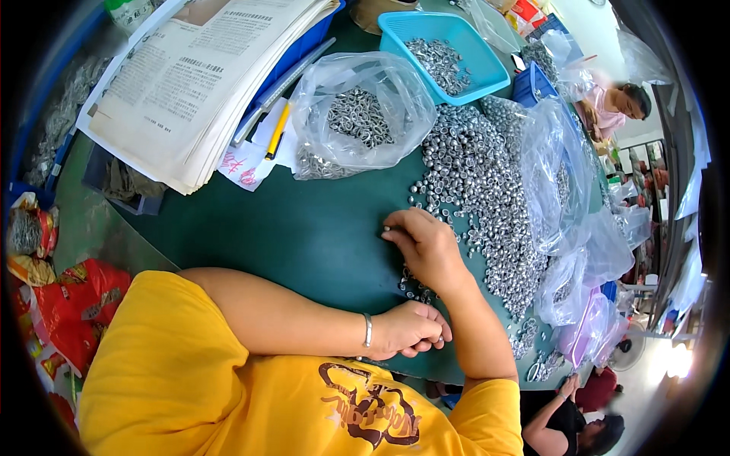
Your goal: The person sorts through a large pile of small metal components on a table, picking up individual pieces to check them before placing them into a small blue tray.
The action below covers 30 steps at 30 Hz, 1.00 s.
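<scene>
Nearby, a clear bag (408, 110) and a blue basket (480, 61) border the heaped metal pieces (487, 197), beside which the right hand (427, 247) pinches one small piece (386, 228) while the left hand (403, 330) curls inward, contents unclear.

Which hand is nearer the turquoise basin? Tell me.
Right. The right hand is short of the turquoise basin; the left hand is farther back, near the yellow shirt.

This looks like a small-parts workshop: silvery metal pieces (487, 205) lie heaped on a green bench (296, 235), more fill a turquoise tub (487, 76) and a clear bag (414, 121), and a person in pink (604, 106) and a person in black (555, 437) are nearby.
</scene>
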{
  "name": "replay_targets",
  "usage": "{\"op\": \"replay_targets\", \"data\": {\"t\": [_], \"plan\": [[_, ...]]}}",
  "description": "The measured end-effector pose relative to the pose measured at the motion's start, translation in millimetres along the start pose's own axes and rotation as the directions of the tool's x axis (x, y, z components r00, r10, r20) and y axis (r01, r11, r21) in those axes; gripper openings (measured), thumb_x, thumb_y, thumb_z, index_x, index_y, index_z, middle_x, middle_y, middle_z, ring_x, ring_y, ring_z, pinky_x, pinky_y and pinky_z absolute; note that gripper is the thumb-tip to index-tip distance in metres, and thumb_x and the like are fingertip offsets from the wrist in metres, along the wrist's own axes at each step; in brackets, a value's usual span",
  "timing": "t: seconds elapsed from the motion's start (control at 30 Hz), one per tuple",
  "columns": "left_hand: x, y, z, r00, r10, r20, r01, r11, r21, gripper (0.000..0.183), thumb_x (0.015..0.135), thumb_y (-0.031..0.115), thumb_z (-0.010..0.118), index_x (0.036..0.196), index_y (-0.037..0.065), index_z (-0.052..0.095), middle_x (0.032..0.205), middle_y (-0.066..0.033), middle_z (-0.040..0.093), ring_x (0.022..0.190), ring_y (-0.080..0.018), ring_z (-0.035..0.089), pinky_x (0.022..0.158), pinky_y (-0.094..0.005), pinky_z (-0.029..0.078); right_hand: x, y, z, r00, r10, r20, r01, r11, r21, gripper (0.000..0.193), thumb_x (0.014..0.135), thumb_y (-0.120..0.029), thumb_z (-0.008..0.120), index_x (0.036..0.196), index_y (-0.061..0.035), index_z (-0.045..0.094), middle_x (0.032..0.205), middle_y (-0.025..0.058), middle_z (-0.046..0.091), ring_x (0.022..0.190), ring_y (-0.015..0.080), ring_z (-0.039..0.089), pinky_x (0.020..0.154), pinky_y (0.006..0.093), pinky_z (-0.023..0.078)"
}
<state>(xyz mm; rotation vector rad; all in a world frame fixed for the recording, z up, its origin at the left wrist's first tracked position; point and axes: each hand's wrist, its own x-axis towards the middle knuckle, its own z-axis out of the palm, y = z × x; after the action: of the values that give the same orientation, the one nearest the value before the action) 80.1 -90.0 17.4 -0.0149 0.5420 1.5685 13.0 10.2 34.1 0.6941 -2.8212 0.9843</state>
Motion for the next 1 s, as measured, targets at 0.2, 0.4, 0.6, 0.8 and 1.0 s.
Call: {"op": "replay_targets", "data": {"t": [0.2, 0.4, 0.6, 0.8, 1.0], "plan": [[-0.3, 0.6, 0.2, 1.0, -0.009, -0.005, 0.009, 1.0, -0.001, 0.017, 0.073, 0.001, 0.047, 0.089, -0.002, 0.052, 0.079, -0.0074, 0.05, 0.051, -0.0059, 0.038, 0.038, -0.018, 0.027, -22.7, -3.9, -13.6, 0.984, 0.176, 0.023, -0.167, 0.871, 0.462, 0.015, 0.071, 0.001, 0.065, 0.085, -0.0018, 0.06, 0.072, 0.0043, 0.056, 0.059, 0.0115, 0.049, 0.053, 0.0228, 0.04], [-0.4, 1.3, 0.1, 1.0, -0.02, -0.016, 0.02, 1.0, -0.001, 0.016, 0.074, -0.001, 0.045, 0.088, -0.001, 0.052, 0.078, -0.0082, 0.05, 0.051, -0.0068, 0.038, 0.038, -0.0182, 0.027, -42.4, -2.8, -25.3, 0.992, 0.022, -0.128, 0.046, 0.864, 0.502, 0.015, 0.073, 0.003, 0.061, 0.087, -0.0001, 0.06, 0.063, 0.0048, 0.053, 0.056, 0.0121, 0.047, 0.048, 0.0235, 0.036], [1.3, -0.3, -2.9, 0.997, -0.073, -0.001, 0.072, 0.987, -0.142, 0.016, 0.08, 0.01, 0.043, 0.086, 0.0, 0.053, 0.077, -0.0078, 0.051, 0.054, -0.0075, 0.04, 0.037, -0.0178, 0.028, -75.9, 6.6, -40.1, 0.908, 0.418, -0.012, 0.117, -0.226, 0.967, 0.016, 0.084, -0.016, 0.046, 0.078, -0.0009, 0.043, 0.063, 0.0072, 0.04, 0.045, 0.0097, 0.032, 0.037, 0.0199, 0.026], [-2.0, 7.0, -4.7, 0.998, -0.044, 0.049, 0.059, 0.929, -0.364, 0.038, 0.089, 0.046, 0.037, 0.085, 0.011, 0.05, 0.075, -0.0038, 0.05, 0.055, -0.0095, 0.044, 0.035, -0.0184, 0.024, -78.6, -35.3, -40.5, 0.97, 0.199, -0.141, -0.027, 0.663, 0.748, 0.023, 0.083, -0.013, 0.045, 0.065, -0.0003, 0.048, 0.064, 0.0129, 0.052, 0.053, 0.0209, 0.05, 0.05, 0.0293, 0.042], [0.7, 5.4, -6.2, 0.985, -0.17, 0.028, 0.168, 0.913, -0.371, 0.024, 0.087, 0.026, 0.046, 0.087, 0.003, 0.053, 0.078, -0.0068, 0.051, 0.052, -0.0096, 0.042, 0.034, -0.0175, 0.026, -69.0, -13.0, -35.0, 0.935, 0.212, -0.284, -0.168, 0.971, 0.172, 0.007, 0.073, -0.002, 0.061, 0.079, 0.0001, 0.062, 0.072, 0.0084, 0.06, 0.066, 0.0197, 0.056, 0.06, 0.0288, 0.044]]}}
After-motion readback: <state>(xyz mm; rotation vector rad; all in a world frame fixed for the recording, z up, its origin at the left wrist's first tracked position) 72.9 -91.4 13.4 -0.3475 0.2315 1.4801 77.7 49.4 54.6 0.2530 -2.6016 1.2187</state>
